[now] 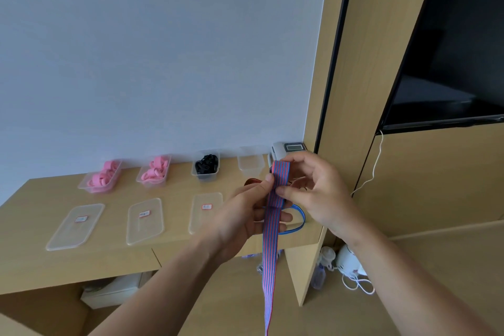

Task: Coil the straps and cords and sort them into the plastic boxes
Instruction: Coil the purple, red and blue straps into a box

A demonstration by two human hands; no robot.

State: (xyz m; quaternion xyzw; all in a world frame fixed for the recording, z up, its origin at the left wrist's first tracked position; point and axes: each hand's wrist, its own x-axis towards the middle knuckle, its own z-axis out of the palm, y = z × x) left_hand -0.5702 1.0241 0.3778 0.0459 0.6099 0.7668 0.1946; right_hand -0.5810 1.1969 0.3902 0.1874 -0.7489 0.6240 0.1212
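**Striped strap: first fold of the coil, held in mid-air**

Step in hand: starting the coil. The striped strap (270, 267) is off the table (27, 254), held up in front of its right end. Its top end is folded over into a small loop and the long tail hangs straight down past the table edge and out of view. Left hand (245, 215): grip closed on the strap, thumb and fingers pinching just below the fold. Right hand (319, 194): grip also closed on it, fingertips pinching the other edge at the same spot.

Next move, my read: keep the fold pinched with one hand and wind the tail round it with the other. It's a long tail, so many turns. Likely target is the empty box (251, 163) in the back row. The other boxes hold pink straps (101, 176) (154, 170) and black cords (206, 166).

Room: three lids (145, 220) lie flat in the front row. A brown cord pile (251, 183) and a blue strap (300, 221) sit right behind the hands. A wooden panel is close on the right, so there's more open room to the left. The tail could catch the table's front edge as it's wound.
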